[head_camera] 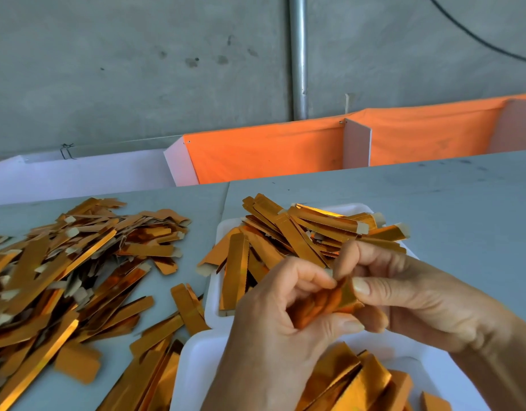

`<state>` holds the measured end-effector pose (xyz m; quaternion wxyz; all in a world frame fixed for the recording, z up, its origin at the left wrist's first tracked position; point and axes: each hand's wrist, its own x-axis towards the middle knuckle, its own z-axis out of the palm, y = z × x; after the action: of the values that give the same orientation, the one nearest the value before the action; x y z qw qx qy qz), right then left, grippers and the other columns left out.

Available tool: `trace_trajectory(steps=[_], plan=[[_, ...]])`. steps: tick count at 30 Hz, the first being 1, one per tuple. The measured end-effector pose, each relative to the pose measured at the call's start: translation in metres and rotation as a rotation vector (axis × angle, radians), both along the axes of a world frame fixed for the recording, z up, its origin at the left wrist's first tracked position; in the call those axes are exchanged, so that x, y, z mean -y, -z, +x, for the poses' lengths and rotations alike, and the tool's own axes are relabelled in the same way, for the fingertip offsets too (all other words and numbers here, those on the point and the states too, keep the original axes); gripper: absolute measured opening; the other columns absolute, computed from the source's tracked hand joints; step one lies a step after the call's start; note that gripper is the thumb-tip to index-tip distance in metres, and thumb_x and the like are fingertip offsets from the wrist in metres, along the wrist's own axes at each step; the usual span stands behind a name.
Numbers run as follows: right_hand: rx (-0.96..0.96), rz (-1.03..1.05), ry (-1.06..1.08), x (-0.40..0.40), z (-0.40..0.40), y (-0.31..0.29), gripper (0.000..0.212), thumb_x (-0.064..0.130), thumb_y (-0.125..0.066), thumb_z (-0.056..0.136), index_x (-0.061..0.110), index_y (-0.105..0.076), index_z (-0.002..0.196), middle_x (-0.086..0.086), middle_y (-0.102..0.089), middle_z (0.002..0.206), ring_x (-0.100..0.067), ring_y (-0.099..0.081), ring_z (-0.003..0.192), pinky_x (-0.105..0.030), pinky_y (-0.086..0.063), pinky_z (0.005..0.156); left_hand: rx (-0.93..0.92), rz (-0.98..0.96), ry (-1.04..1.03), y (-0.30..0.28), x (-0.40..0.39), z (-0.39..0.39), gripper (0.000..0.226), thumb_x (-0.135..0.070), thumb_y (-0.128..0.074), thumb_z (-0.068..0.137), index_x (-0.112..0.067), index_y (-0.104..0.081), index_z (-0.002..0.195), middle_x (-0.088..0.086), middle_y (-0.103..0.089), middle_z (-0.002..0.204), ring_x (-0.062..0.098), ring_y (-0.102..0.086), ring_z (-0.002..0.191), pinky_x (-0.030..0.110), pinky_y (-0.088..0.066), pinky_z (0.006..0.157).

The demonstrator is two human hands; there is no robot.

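Both hands work one strip [330, 298] of shiny gold-orange foil card, held in the air just above the gap between two white trays. The left hand [273, 321] curls round its lower part, thumb and forefinger pinching the card. The right hand [419, 298] pinches the upper end between thumb and bent forefinger. The strip looks creased or folded between them, though the fingers hide most of its shape.

The far tray [213, 301] is smooth white plastic with rounded corners, heaped with long, flat foil strips [285, 241] lying crosswise; several show pale, dull tabs at their ends. The near tray [196, 360], of the same make, holds more strips [359, 381] packed roughly side by side.

To the left, a loose pile [63, 277] of the same mirror-bright strips spreads over the matt grey worktop [433, 197], some narrow, some wide with rounded ends. Behind the worktop hangs orange cloth [270, 155] between white panels, with a metal pipe [297, 54] upright against a rough concrete wall [137, 69].
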<state>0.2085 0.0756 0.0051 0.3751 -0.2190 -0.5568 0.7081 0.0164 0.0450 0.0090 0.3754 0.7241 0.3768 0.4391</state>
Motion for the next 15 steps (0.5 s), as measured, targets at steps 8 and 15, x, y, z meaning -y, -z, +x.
trace_trajectory(steps=[8, 15], plan=[[0.055, -0.111, 0.016, -0.005, 0.000, 0.008, 0.030, 0.025, -0.084, 0.070, 0.006, -0.063, 0.081, -0.006, -0.054, 0.063, -0.016, -0.054, 0.050, -0.022, -0.047, 0.053, -0.134, -0.079, -0.029, 0.003, -0.003, -0.001, 0.040, -0.042, -0.077, 0.057, -0.045, -0.053, 0.089, -0.017, -0.068, 0.089, -0.002, -0.064, 0.083, 0.005, -0.043, 0.065], [0.350, 0.063, 0.570, -0.008, -0.003, 0.006, 0.020, 0.036, -0.065, 0.079, 0.016, -0.070, 0.075, -0.004, -0.061, 0.067, -0.017, -0.061, 0.061, -0.023, -0.052, 0.059, -0.448, -0.119, -0.046, 0.014, -0.006, 0.002, 0.036, -0.039, -0.077, 0.070, -0.038, -0.049, 0.091, -0.015, -0.060, 0.097, -0.002, -0.057, 0.091, 0.014, -0.047, 0.079]])
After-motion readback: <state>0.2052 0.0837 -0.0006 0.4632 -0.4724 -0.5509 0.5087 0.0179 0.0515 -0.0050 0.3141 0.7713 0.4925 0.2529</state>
